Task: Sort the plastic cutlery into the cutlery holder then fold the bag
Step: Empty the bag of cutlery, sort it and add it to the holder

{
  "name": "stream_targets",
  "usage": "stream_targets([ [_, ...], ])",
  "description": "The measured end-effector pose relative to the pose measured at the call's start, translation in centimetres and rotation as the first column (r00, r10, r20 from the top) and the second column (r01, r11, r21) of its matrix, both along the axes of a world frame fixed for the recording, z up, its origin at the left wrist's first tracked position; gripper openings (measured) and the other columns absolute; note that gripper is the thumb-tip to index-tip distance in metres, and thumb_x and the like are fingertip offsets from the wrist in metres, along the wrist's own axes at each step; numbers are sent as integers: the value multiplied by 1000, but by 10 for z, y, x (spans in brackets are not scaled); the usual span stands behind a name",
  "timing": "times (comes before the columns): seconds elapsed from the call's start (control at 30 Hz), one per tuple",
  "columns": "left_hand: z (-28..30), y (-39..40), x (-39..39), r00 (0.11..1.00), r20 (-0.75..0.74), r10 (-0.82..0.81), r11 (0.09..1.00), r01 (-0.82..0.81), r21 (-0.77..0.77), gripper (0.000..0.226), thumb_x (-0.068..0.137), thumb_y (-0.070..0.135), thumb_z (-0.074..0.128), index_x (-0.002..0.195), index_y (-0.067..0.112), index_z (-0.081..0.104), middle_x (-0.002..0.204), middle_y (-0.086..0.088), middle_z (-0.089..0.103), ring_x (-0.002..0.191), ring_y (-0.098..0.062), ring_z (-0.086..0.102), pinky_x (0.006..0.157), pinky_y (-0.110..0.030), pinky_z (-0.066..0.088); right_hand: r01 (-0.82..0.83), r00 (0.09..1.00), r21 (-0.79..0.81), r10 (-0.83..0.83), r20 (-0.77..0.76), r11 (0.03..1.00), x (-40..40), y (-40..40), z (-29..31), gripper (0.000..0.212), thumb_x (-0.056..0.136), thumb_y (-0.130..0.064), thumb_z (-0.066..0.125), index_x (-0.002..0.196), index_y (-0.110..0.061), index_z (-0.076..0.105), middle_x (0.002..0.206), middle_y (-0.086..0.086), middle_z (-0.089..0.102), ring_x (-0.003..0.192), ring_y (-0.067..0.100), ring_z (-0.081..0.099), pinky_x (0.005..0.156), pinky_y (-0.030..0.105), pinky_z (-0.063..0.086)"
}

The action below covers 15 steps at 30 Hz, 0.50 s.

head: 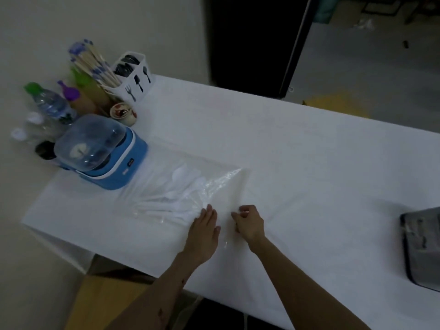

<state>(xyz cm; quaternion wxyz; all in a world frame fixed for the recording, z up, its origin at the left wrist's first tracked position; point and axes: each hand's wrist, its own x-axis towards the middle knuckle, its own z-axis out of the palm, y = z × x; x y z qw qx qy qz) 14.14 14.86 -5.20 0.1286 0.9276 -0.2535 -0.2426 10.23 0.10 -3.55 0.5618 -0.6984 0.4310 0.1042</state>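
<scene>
Clutter at the far left corner: white cutlery holder with black icons [133, 76], blue appliance with clear dome lid [102, 151], plastic bottles [47, 106], none blocking the clear plastic bag [190, 184] of white plastic cutlery [171, 198] lying flat mid-table. Left hand [203, 234] presses open-palmed on the bag's near edge; right hand [248, 222] pinches bag film just beside it. White table [309, 163], dim room.

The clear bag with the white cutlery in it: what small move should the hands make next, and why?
Probably open the bag's mouth. The clear bag still holds the white cutlery, and both hands, left and right, are at its near end.
</scene>
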Motion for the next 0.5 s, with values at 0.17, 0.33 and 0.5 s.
stream_targets([
  [0.17,1,-4,1,1000,10,-25,991,26,-133,47,103,27,31,149,18,30,159,2,15,145,-15,21,118,-28,16,49,998,-99,-54,-43,994,0,-10,-2,15,92,-23,56,91,-13,67,85,7,71,77,23,67,68,31,55],
  [0.33,2,-26,-8,990,97,-98,935,125,-332,37,100,15,41,136,15,52,150,1,38,143,-15,27,115,-16,10,231,967,-186,-247,-65,955,-48,-58,-2,16,94,-22,53,96,-10,63,89,8,67,83,25,63,69,29,50],
  [0.5,5,-57,-20,964,267,-12,928,110,-355,38,94,15,46,129,10,58,148,-8,41,142,-25,29,116,-32,24,438,877,-329,-478,-47,836,-112,-121,0,22,96,-24,52,104,-7,63,93,14,68,88,32,62,76,36,51],
])
